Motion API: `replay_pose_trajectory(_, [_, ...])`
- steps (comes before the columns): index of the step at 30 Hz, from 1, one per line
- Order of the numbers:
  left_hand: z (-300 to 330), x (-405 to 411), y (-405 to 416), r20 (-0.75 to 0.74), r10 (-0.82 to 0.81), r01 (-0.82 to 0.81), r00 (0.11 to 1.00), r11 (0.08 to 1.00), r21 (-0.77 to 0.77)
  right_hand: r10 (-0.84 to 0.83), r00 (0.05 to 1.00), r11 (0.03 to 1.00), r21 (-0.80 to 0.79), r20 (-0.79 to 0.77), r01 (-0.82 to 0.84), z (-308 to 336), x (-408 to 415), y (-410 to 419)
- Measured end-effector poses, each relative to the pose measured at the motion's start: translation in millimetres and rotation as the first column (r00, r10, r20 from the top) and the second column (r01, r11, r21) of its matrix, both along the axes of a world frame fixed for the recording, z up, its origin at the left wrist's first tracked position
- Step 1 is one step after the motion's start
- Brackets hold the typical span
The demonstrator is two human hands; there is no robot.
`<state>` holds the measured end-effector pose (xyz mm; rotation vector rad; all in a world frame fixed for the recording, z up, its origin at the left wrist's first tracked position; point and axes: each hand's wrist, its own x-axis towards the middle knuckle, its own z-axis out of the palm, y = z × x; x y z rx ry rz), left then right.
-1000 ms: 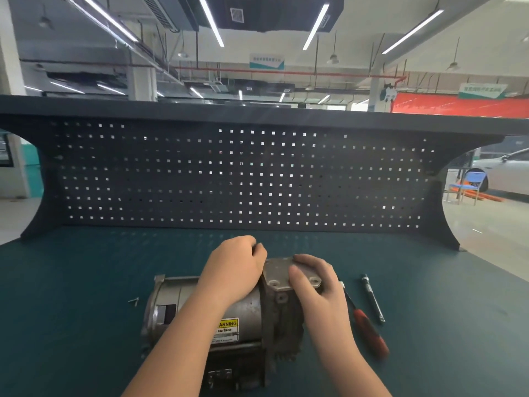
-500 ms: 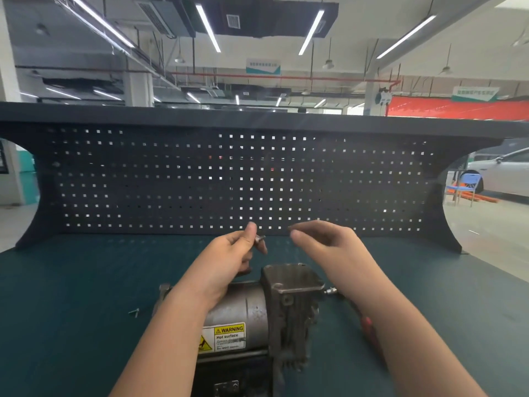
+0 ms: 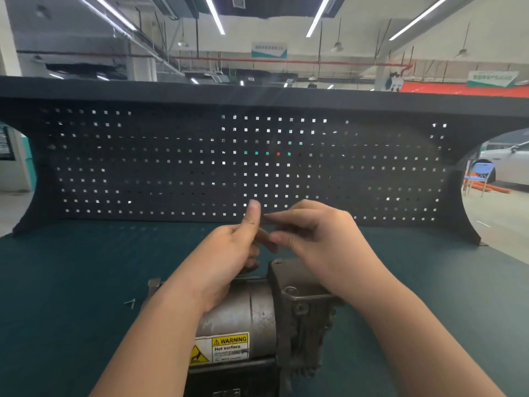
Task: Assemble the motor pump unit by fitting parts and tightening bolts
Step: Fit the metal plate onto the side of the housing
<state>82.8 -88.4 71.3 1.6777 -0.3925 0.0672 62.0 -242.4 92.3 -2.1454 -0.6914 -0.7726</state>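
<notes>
Left hand (image 3: 229,253): raised above the motor, thumb upright, other fingers curled inward; tips close against those of the right hand. Small item possibly pinched there, too blurred to tell.
Right hand (image 3: 323,239): raised above the pump end, forefinger stretched leftward to meet the left thumb, thumb below it, gap between them narrow. Holding anything or not: cannot tell.
Motor pump unit (image 3: 252,319): lying on its side on the workbench mat (image 3: 71,282), directly below both sets of fingers, not touched by either fingertip group. Left forearm crossing over the cylindrical housing.
Pump head (image 3: 297,308): square grey casting at the end of the housing, below the right fingers; bolt hole visible on its upper corner.
Warning label (image 3: 226,348): yellow and white, "WARNING Hot surface", on the housing, nearer the viewer than the fingers.
Small screws (image 3: 130,302): loose on the mat, well to the left of the left fingers, apart from the motor.
Pegboard (image 3: 200,167): dark perforated back panel, upright beyond the fingertips.
</notes>
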Motion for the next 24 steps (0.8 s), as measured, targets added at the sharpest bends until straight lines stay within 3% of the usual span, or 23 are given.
replay_pose_trajectory(4, [1,-11,1,0.229,-0.026,-0.058,0.973,0.934,0.353,0.032,0.988,0.986,0.165,-0.153,-0.006,-1,-6,-13])
replay_pose_trajectory(6, [3,-13,2,0.201,-0.085,-0.010,0.976,0.902,0.431,0.111,0.962,0.964,0.264,-0.248,-0.043,0,-9,-19])
replay_pose_trajectory(10, [5,-13,3,0.201,-0.058,-0.017,0.978,0.937,0.350,0.263,0.858,0.928,0.358,-0.441,-0.101,-1,-11,-23])
replay_pose_trajectory(13, [2,-10,3,0.181,0.067,-0.114,0.981,0.957,0.265,0.361,0.807,0.873,0.473,-0.466,-0.118,-3,-9,-23])
replay_pose_trajectory(18, [-2,-6,-1,0.157,0.088,-0.147,0.984,0.898,0.415,0.451,0.758,0.861,0.453,-0.471,-0.231,-2,-11,-28])
replay_pose_trajectory(24, [-2,-8,-5,0.138,0.105,-0.157,0.985,0.877,0.454,0.479,0.722,0.870,0.381,-0.500,-0.313,-2,-9,-34])
